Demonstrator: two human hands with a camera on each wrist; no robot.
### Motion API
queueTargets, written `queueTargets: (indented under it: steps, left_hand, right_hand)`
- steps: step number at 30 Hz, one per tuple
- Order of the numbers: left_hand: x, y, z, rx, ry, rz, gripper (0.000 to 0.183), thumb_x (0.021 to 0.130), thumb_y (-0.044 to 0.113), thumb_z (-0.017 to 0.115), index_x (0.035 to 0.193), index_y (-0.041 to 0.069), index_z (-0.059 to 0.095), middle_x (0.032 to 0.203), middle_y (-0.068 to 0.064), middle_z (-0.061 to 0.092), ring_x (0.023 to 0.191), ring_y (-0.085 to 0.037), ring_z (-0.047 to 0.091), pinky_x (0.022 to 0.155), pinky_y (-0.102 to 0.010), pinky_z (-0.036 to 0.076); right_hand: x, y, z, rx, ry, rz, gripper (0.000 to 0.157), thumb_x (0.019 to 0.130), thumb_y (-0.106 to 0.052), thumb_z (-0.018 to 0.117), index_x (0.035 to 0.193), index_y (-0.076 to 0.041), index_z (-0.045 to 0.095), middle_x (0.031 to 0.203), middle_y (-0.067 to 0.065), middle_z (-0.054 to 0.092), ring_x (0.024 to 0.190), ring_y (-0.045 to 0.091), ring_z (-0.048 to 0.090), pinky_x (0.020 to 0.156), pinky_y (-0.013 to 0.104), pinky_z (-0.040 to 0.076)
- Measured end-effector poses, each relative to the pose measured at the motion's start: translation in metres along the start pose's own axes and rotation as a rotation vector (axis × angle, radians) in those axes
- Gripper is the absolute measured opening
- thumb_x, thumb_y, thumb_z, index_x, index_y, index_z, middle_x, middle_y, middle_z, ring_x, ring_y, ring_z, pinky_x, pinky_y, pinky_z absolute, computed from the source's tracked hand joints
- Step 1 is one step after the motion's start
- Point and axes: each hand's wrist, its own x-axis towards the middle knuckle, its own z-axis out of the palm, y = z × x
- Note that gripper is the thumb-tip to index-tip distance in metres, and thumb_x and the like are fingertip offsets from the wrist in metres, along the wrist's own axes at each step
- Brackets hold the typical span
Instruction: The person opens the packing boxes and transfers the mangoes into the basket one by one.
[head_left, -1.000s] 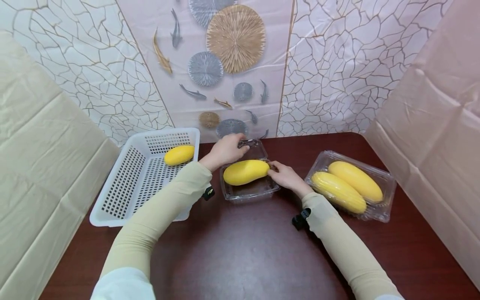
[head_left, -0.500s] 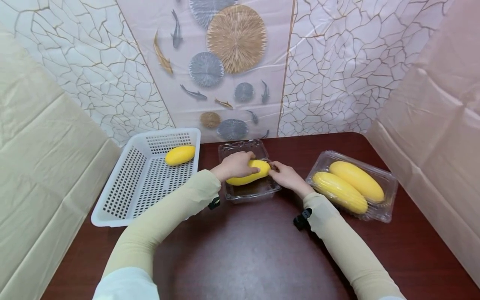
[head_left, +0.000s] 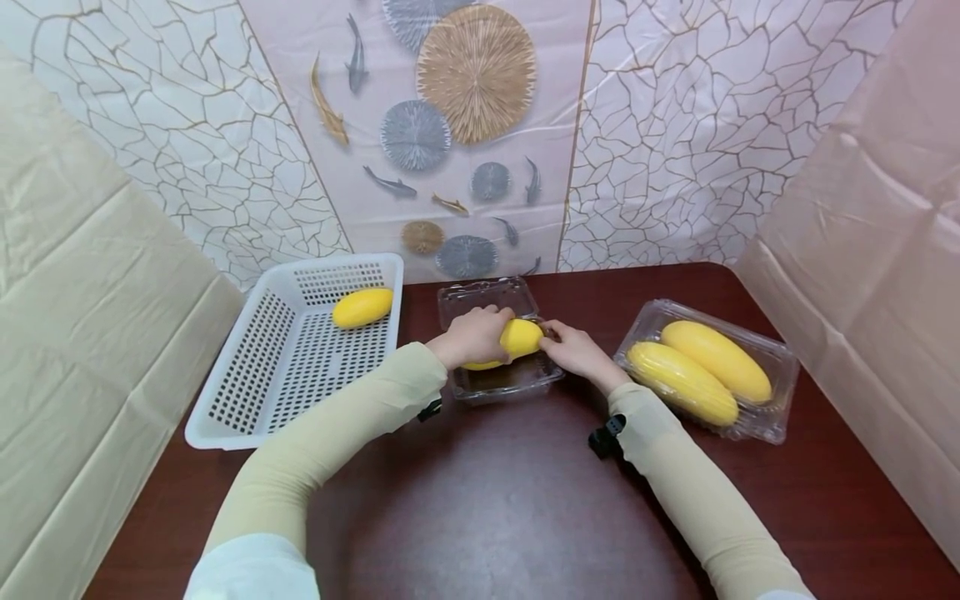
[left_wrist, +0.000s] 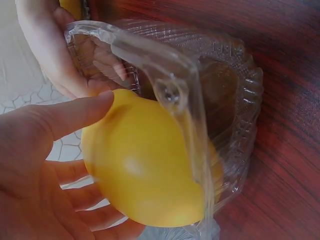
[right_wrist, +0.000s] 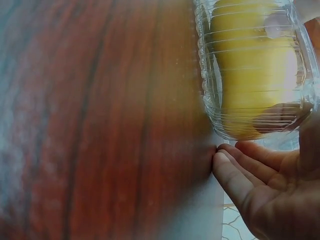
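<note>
A smooth oblong yellow fruit (head_left: 522, 337) lies in an open clear plastic clamshell box (head_left: 506, 390) in the middle of the table. My left hand (head_left: 474, 337) grips it from above and the left, covering much of it in the head view. In the left wrist view the thumb presses one side of the fruit (left_wrist: 150, 165) and the fingers curve round the other. At the box's right end, my right hand (head_left: 573, 348) pinches the wall, its fingers (right_wrist: 232, 177) outside the plastic. The hinged lid (head_left: 487, 293) lies folded back toward the wall.
To the left stands a white perforated basket (head_left: 318, 350) with one yellow fruit (head_left: 362, 308) inside. Another clear box (head_left: 782, 379) on the right holds two yellow fruits (head_left: 716, 360). Cloth hangings (head_left: 660, 167) border the back and sides of the dark table (head_left: 480, 500).
My left hand has come down from the lid onto the fruit and taken hold of it. The right hand stays at the box's end.
</note>
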Motion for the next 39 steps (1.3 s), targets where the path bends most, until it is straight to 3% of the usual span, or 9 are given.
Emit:
queueTargets:
  steps: [9, 31, 39]
  left_hand:
    - [-0.001, 0.001, 0.003, 0.059, -0.033, 0.01, 0.069, 0.09, 0.035, 0.076, 0.148, 0.012, 0.045, 0.135, -0.012, 0.055, 0.117, -0.03, 0.055, 0.09, -0.048, 0.052]
    - [-0.007, -0.003, -0.007, 0.016, -0.05, 0.102, 0.07, 0.089, 0.028, 0.079, 0.145, 0.003, 0.045, 0.13, -0.016, 0.059, 0.113, -0.026, 0.06, 0.099, -0.038, 0.048]
    - [-0.007, -0.006, -0.008, 0.037, -0.057, 0.155, 0.07, 0.09, 0.026, 0.078, 0.147, 0.003, 0.044, 0.133, -0.016, 0.057, 0.117, -0.027, 0.059, 0.101, -0.039, 0.046]
  right_hand:
    - [-0.001, 0.003, 0.003, 0.007, -0.004, -0.002, 0.056, 0.104, -0.034, 0.044, 0.151, -0.004, 0.042, 0.151, 0.021, 0.046, 0.136, 0.037, 0.045, 0.111, 0.052, 0.037]
    - [0.001, 0.001, 0.003, -0.007, 0.006, -0.003, 0.055, 0.104, -0.034, 0.04, 0.151, -0.005, 0.042, 0.152, 0.02, 0.045, 0.136, 0.036, 0.045, 0.111, 0.053, 0.037]
    - [-0.001, 0.0, 0.001, -0.009, 0.011, 0.002, 0.047, 0.103, -0.033, 0.04, 0.14, -0.006, 0.05, 0.138, 0.02, 0.056, 0.115, 0.032, 0.053, 0.101, 0.049, 0.043]
